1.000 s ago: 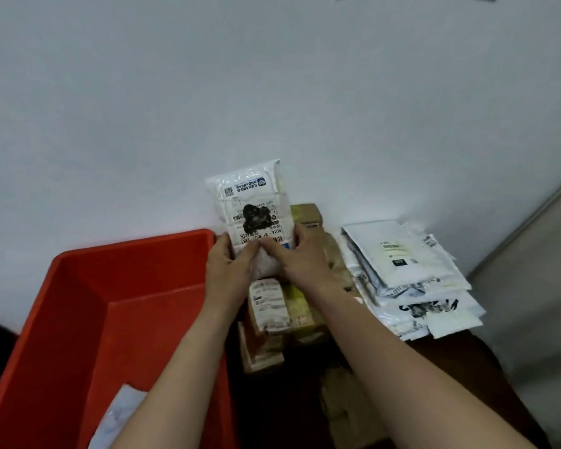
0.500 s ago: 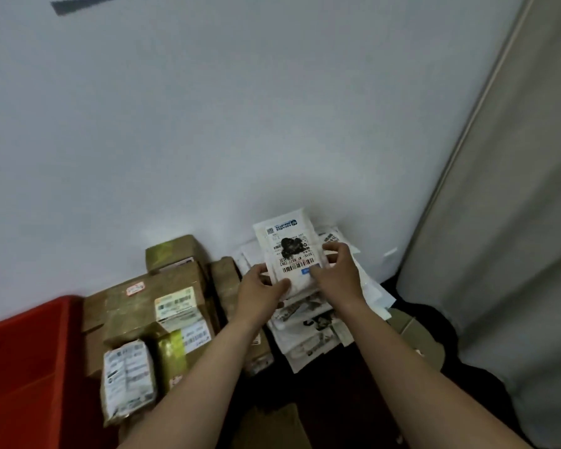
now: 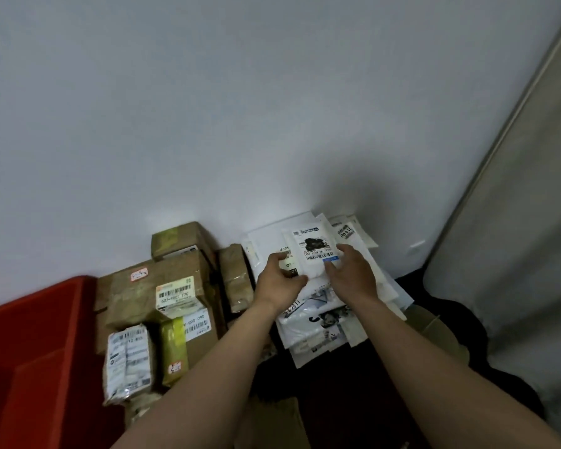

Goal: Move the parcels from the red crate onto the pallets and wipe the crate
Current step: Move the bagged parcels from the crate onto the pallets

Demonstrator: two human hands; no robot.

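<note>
I am holding the white parcel by its near edge, label up, with its black blotch and barcode facing me. My left hand is pinching the lower left corner and my right hand is gripping the lower right corner, thumb lying by the small blue strip. The parcel is lying on top of the stack of white mailers, which is fanning out unevenly, its corners sticking out towards me and to the right. The far end of the stack is touching the white wall. Just to the left, a narrow brown box is standing on end between the mailers and the pile of cardboard boxes. These are sitting packed close together with their labels showing, and the top one at the back is leaning against the wall. A small taped packet is leaning on the front of that pile. The red crate is sitting at the far left, touching the boxes. Only one corner of it is showing, and in that part I am seeing nothing but its red walls. To the right, a grey panel is closing in at a slant near the mailers, leaving a dark wedge of floor between them. The dark surface under my forearms is lying open in front of the stack, and a flat piece of cardboard is lying at the bottom edge. What the stacks are resting on is too dark for me to tell.
</note>
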